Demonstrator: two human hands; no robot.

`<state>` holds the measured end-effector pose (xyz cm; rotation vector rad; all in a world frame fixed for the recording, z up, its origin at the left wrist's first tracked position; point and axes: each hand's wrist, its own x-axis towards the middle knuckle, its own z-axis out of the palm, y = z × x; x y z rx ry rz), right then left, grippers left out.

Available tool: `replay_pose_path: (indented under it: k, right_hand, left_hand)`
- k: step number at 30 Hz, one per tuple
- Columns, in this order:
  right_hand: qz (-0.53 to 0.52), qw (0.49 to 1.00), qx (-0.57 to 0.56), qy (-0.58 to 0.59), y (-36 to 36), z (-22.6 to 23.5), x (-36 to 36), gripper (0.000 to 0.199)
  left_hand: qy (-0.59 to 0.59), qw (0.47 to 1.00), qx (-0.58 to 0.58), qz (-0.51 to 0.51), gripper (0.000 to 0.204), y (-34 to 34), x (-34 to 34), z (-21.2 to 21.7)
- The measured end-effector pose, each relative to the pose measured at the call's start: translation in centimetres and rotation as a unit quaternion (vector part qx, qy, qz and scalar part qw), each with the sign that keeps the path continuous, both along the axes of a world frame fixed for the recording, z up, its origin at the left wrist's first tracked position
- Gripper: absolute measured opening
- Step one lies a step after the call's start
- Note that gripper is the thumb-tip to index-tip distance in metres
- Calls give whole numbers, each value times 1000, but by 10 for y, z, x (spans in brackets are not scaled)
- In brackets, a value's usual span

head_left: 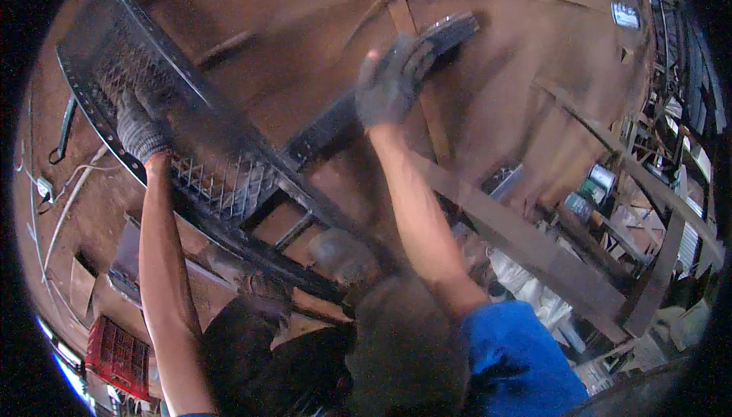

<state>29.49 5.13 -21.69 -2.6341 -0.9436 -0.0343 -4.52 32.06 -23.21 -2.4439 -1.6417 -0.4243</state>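
One black bar (pixel 328 131) above the floor (pixel 297 59), directly under the right hand (pixel 389 85), the nearer one; long axis from near left to far right, pointing away from the frame (pixel 244 139). Right fingers draped over; left hand (pixel 142 131) on mesh (pixel 217 181); clamping, impossible to tell for either.
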Motion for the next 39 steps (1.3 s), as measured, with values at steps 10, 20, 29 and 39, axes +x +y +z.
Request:
replay_pose_path:
  k: [10,20,29,39]
  right_hand:
    - [-165,984,7,58,11,-9,117,107]
    - [-144,981,-15,129,11,-15,186,111]
    - [-132,982,-84,105,-4,-12,189,111]
    - [-62,990,99,-76,9,-24,98,102]
  left_hand:
    - [39,999,-22,21,47,-8,24,7]
    - [-19,1000,-1,-12,43,-13,28,3]
    - [2,999,-38,3,45,-10,27,-2]
    - [-7,1000,24,-12,39,-14,28,14]
